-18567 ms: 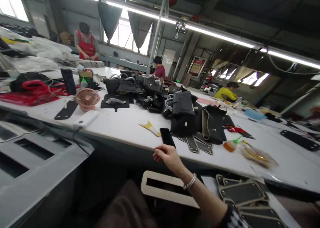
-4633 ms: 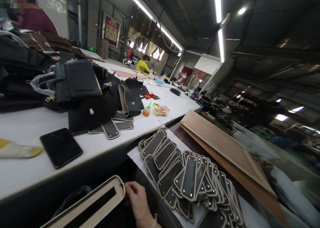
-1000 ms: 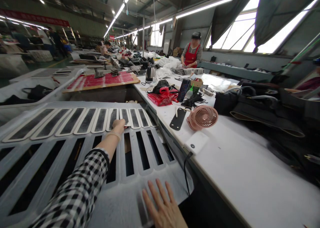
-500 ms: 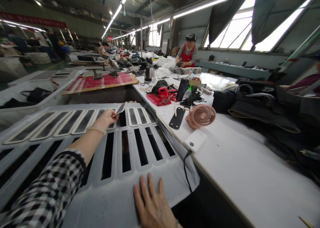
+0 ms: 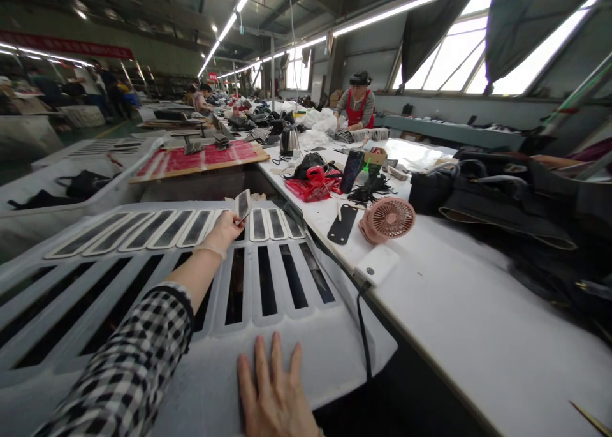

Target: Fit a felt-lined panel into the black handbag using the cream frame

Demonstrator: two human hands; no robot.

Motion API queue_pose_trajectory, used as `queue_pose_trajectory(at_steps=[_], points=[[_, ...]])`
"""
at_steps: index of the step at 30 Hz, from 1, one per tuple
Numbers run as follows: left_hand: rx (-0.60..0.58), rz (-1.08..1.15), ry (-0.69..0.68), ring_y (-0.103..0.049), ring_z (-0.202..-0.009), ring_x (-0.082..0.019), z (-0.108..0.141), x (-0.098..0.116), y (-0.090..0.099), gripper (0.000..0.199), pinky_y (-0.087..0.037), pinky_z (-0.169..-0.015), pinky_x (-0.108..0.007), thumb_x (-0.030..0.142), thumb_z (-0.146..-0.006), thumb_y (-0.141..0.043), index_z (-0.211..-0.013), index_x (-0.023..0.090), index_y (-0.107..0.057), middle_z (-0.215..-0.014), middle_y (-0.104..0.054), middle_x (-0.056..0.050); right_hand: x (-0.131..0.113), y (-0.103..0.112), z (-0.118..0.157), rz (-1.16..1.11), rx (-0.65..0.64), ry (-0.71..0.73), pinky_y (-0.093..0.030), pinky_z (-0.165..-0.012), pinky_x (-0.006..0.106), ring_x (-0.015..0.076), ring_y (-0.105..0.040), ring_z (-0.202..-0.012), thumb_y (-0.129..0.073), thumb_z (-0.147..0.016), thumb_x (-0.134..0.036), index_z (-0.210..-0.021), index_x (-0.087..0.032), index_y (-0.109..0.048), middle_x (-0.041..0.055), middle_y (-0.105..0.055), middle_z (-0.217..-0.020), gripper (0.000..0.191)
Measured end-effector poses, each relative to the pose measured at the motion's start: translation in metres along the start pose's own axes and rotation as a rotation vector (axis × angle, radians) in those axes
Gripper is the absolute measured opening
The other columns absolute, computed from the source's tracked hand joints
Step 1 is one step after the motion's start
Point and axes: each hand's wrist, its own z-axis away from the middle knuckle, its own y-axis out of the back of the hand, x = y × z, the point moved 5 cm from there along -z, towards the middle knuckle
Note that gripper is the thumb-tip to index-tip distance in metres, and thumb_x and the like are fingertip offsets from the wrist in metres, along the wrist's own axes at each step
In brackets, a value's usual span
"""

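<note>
Left hand (image 5: 222,229) pinching part-hidden panel (image 5: 243,203), right hand (image 5: 277,395) cropped

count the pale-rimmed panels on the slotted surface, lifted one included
10: one panel raised in the left hand, six panels lying left of it, the nearest partly hidden by that hand, and three panels right of it. Others may be hidden behind the arm.

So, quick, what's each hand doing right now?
Left hand: closed, holding a pale-rimmed dark panel.
Right hand: open, palm down on the grey slotted sheet.
</note>
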Motion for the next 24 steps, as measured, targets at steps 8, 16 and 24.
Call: queue_pose_trajectory(at_steps=[8,16,24], points=[[-0.161,-0.086,-0.147,-0.061,-0.075,-0.013,0.023,0.052,-0.059,0.023,-0.054,-0.063,-0.028,0.032,-0.093,-0.056,-0.108,0.014,-0.058,-0.096,-0.062,-0.004,-0.017,-0.026,0.017,-0.045,-0.085,-0.027,-0.053,-0.059,0.071,0.0527,-0.061,-0.098,-0.055,-0.087,-0.025,-0.119,-0.014,-0.061,0.0236,-0.064,-0.116,0.034],[-0.466,-0.331,-0.292,-0.052,-0.054,-0.009,0.11,0.056,-0.074,0.011,-0.044,-0.048,-0.019,0.002,-0.076,-0.053,-0.071,0.012,-0.056,-0.064,-0.056,0.0,0.024,-0.024,0.042,-0.481,-0.699,-0.199,-0.043,-0.097,0.062,0.0449,-0.036,-0.132,-0.08,-0.067,-0.038,-0.139,-0.022,-0.044,0.0187,-0.028,-0.152,0.083],[-0.721,-0.674,-0.289,-0.058,-0.058,-0.017,0.224,-0.038,0.014,0.037,-0.05,-0.045,-0.027,0.004,-0.054,-0.058,-0.089,0.015,-0.058,-0.079,-0.063,-0.001,0.109,0.124,0.008,-0.886,-0.048,-0.933,-0.057,-0.082,0.041,0.0265,-0.062,-0.105,-0.052,-0.088,-0.037,-0.13,-0.016,-0.049,0.0151,-0.056,-0.128,0.048]])
